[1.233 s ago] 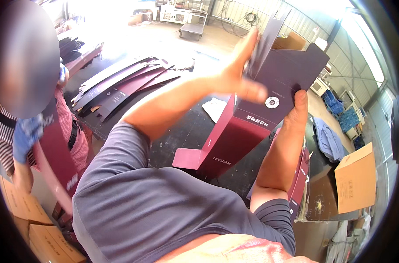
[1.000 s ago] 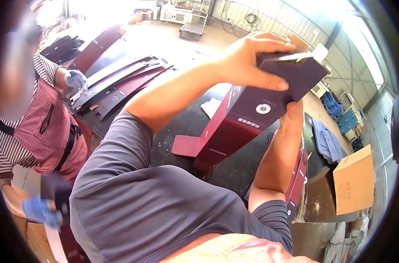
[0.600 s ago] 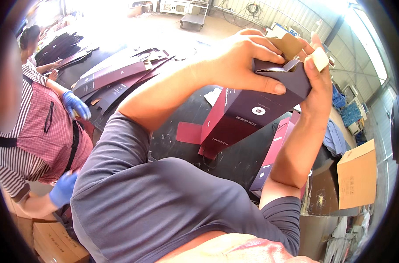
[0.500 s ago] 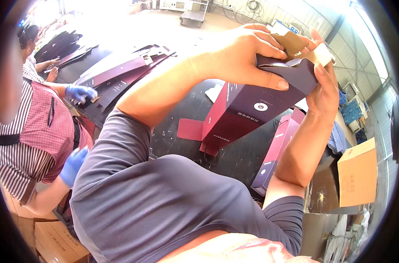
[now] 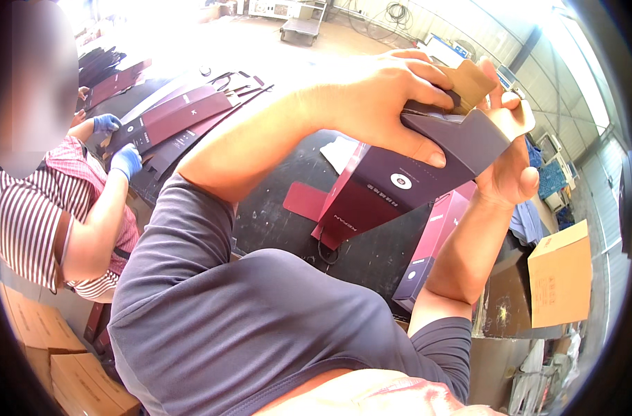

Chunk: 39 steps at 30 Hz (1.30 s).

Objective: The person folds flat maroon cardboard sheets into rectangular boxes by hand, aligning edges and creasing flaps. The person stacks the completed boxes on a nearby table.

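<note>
The long maroon-and-navy cardboard box [image 5: 375,182], slanted lengthwise toward seven o'clock over the black tabletop [image 5: 271,201], is clasped near its upper end by the left hand [image 5: 389,93], the right hand's [image 5: 507,170] grip being loosely open at four o'clock.

The left forearm [image 5: 260,135] slanted toward two o'clock, and I could see its wrist [image 5: 314,107] held nearly straight. The left hand [image 5: 375,100] was in a clasp, back outward, its fingers [image 5: 430,75] curling toward four o'clock and the thumb [image 5: 423,148] stretched the same way below them. The right forearm [image 5: 462,253] stood steeper, toward one. The right hand [image 5: 507,170], partly hidden, was loosely parted, its fingers [image 5: 493,75] toward twelve, the thumb [image 5: 529,182] apart toward three.
</note>
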{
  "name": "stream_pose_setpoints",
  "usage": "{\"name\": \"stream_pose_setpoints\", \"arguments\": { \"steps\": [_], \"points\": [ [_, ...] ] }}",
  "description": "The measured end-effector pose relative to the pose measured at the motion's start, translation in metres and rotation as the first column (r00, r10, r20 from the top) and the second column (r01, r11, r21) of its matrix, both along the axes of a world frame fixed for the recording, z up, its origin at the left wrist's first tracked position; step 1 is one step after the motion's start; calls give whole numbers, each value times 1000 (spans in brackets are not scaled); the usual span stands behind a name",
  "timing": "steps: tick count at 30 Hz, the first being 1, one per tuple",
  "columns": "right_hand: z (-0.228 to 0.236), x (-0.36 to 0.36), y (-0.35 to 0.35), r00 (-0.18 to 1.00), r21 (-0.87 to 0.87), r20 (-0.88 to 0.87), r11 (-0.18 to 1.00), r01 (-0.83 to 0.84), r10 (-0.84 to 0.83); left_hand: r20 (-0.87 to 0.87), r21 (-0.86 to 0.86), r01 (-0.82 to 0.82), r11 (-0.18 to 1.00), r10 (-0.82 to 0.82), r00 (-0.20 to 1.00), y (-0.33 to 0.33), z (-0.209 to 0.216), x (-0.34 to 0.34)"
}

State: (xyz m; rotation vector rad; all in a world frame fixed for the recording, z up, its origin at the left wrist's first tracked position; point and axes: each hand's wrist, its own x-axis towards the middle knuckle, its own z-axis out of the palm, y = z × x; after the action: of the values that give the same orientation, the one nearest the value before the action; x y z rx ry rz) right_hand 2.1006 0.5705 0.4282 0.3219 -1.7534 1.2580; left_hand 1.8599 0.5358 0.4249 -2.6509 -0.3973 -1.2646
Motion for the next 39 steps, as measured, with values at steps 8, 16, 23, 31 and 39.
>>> {"name": "stream_pose_setpoints", "arguments": {
  "steps": [8,16,23,31,39],
  "points": [
    [3,0,-27,789,-60,123,789,612,-602,255,-61,74,995,-56,965,12,-30,8],
    [16,11,-40,735,67,292,780,622,-612,470,-67,-5,998,36,882,-13,-53,33],
    [28,-6,-69,210,551,404,420,721,-890,358,-92,-86,992,114,927,-25,-60,34],
    [6,-3,-69,524,140,465,644,752,-713,337,10,-128,992,117,934,-29,-49,41],
    [7,-1,-72,296,357,424,458,814,-856,355,11,-139,990,125,926,-32,-52,44]
  ]
}}
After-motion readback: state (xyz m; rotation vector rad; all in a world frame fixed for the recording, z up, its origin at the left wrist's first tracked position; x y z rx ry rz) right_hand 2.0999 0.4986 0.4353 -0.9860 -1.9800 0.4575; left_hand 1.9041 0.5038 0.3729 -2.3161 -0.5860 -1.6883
